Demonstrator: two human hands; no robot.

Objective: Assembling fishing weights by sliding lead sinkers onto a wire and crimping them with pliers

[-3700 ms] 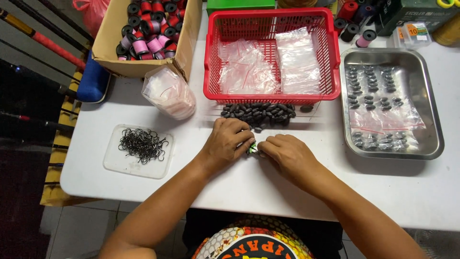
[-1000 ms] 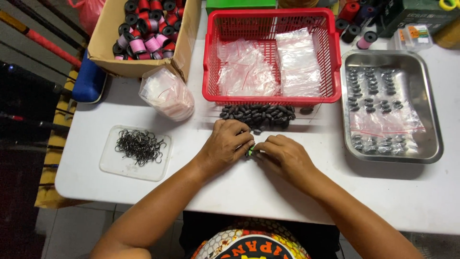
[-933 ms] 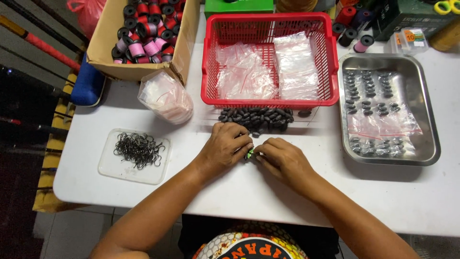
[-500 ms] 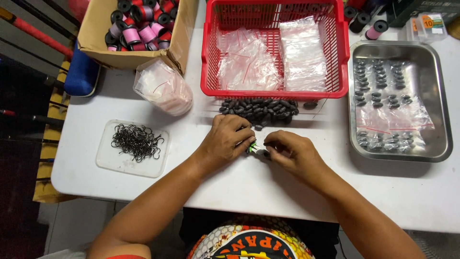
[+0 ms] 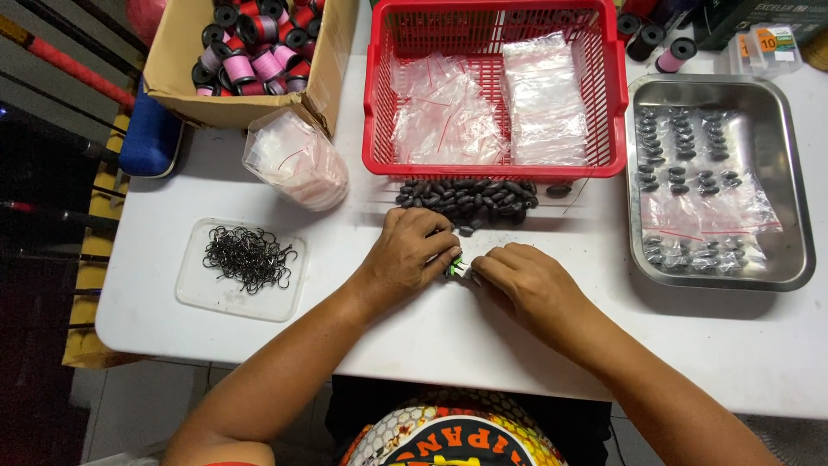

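I see bare forearms, no sleeves or rings on left hand (image 5: 412,259) or right hand (image 5: 528,280); patterned multicoloured shirt (image 5: 453,431) below.

A white rectangular table top (image 5: 285,345) carries a red plastic lattice basket (image 5: 604,112) holding clear bags with thin red strips (image 5: 448,116). A brown cardboard box (image 5: 323,73) contains black spools wound with pink, red and purple thread (image 5: 250,47). Dark grey oval weights (image 5: 470,198) lie in a heap. A clear lid (image 5: 194,293) holds black wire hooks (image 5: 250,256). A silver steel tray (image 5: 780,173) shines. A small green and white piece (image 5: 455,267) sits between the hands.
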